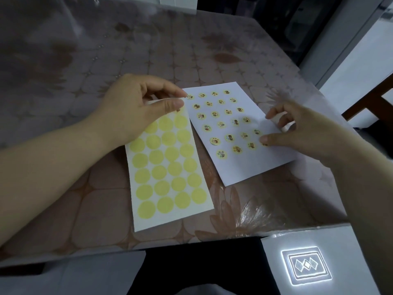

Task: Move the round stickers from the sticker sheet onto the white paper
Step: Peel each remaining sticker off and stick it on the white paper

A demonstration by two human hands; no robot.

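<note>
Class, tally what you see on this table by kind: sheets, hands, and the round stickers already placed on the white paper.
Sheets: 2, sticker sheet and white paper
Hands: 2, left hand and right hand
Placed round stickers on the white paper: 24, one partly under the right hand
Total: 28

This seems a room in a home: the tabletop (212,52) carries a flower-printed cloth (229,209) under clear plastic (a common household cover), the glossy floor tiles (340,241) mirror a decorative ceiling lamp (306,266), and brown wooden furniture (365,105) stands beside.
</note>
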